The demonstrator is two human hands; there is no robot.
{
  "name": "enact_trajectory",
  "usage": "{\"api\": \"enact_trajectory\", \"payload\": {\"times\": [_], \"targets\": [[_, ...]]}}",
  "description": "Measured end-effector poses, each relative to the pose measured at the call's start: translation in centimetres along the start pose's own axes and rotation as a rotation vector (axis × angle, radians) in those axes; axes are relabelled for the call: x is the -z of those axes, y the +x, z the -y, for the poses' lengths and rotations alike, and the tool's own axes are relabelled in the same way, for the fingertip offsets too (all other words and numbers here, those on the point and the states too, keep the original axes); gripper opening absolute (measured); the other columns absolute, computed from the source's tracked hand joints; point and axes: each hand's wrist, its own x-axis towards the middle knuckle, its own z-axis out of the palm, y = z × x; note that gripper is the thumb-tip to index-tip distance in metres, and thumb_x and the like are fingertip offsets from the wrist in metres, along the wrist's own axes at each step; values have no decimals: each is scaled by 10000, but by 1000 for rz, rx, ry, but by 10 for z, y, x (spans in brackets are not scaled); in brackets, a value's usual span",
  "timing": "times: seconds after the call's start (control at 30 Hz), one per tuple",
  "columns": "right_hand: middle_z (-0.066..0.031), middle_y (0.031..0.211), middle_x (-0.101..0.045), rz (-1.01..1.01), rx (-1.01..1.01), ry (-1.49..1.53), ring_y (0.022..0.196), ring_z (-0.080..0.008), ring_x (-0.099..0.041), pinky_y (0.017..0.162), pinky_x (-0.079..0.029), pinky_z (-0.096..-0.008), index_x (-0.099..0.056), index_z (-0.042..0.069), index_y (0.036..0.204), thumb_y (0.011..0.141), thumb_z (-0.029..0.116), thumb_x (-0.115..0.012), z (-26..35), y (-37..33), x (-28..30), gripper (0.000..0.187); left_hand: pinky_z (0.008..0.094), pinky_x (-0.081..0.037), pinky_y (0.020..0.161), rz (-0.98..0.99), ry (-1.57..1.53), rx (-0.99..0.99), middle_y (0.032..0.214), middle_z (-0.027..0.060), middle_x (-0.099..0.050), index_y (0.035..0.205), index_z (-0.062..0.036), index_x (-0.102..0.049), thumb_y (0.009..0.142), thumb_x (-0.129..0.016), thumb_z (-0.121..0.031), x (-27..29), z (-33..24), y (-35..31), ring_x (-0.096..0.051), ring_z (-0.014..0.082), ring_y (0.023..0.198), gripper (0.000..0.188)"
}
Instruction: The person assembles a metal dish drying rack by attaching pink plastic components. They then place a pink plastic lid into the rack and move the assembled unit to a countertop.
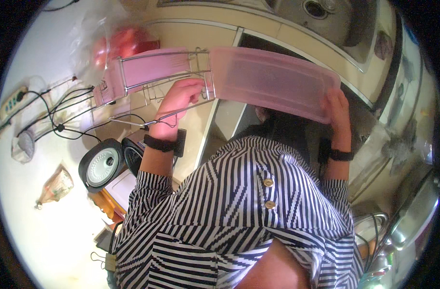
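Observation:
A translucent pink plastic tray (273,79) is held out in front of me, long side across. My right hand (336,108) grips its right end, fingers over the edge. At its left end stands a metal wire rack (211,86) with another pink plastic part (157,62) inside its frame. My left hand (181,96) is closed at the rack's wires, beside the tray's left end. Its fingers are curled, and part of its grip is hidden.
A steel sink (316,9) is set into the counter at the far side. Left are a red bag (126,43), black cables (51,115), a power strip (10,106) and a round black appliance with its lid raised (102,164). Metal pans (414,212) stand at the right.

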Motion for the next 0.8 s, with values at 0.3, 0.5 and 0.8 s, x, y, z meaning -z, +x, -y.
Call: {"api": "enact_trajectory", "payload": {"times": [0.3,0.5,0.8], "targets": [[48,697,-501,60,53,-125,595,-68,-447,522,-346,-217,-548,94,879,895,250,-526,28,-14,-7,158,195,-321,510,12,37,-38,647,-19,-500,1002,43,-614,842,-526,-75,5,2,-1,-429,72,568,217],[11,684,-539,71,188,-147,601,-98,-506,549,-412,-243,-550,39,902,917,208,-494,40,-17,-26,178,193,-338,524,-103,-4,19,718,-1,-562,1028,37,-617,832,-532,-64,-8,4,-3,-441,65,593,237],[28,679,-508,44,163,-213,596,-74,-468,544,-399,-233,-551,65,886,922,196,-496,47,-16,-36,147,203,-308,502,-28,-11,-75,670,-22,-561,856,-21,-673,814,-581,-101,-15,18,2,-431,56,571,129]]}}
